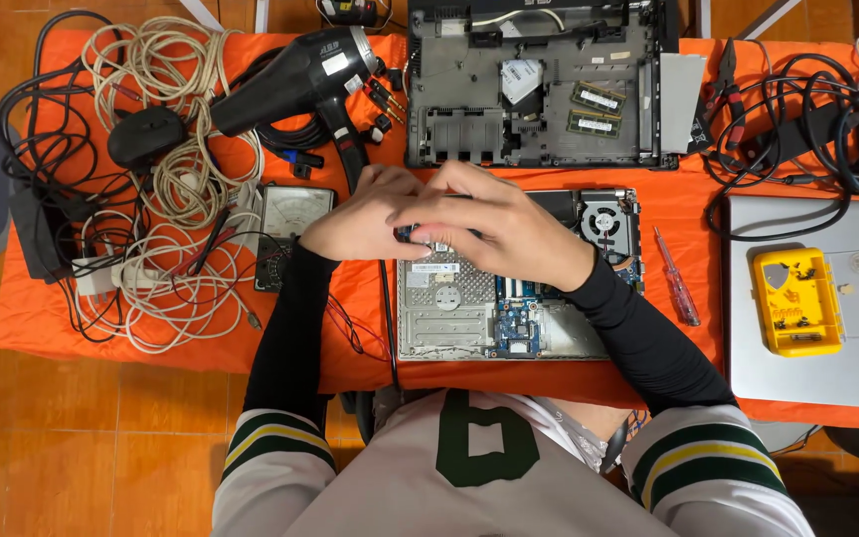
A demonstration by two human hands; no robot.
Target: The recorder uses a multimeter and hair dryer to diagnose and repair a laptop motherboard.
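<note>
Orange cloth lies under the opened laptop base [449, 318], above whose top edge the left hand [365, 219] and right hand [499, 231] pinch together one small dark part [408, 234] between them.

Both forearms covered wrist to upper arm by tight black undersleeves, plain, no markings. Over these, loose short-sleeved jersey [469, 477], pale grey-white. Each jersey sleeve ends in banded cuff: dark green, yellow, dark green stripes. Large dark green numeral on chest, seen upside-down from head view. Left hand [365, 221] and right hand [494, 227] bare, no gloves, rings or watch visible.
</note>
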